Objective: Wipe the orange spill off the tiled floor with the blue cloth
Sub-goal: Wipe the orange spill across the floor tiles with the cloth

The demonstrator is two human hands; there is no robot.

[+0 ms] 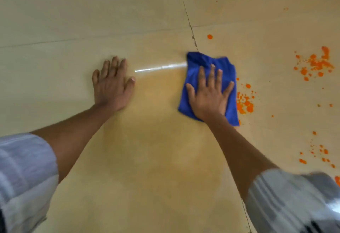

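My hands on the beige tiled floor.
Right hand splayed flat atop folded blue cloth beside orange spill splatter; left hand flat, empty.

Glossy beige tiled floor, dark grout lines crossing, bright light streak reflected mid-frame.

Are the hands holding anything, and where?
Neither grips anything. The right hand presses flat on the middle of the blue cloth; the left hand lies flat on the bare floor.
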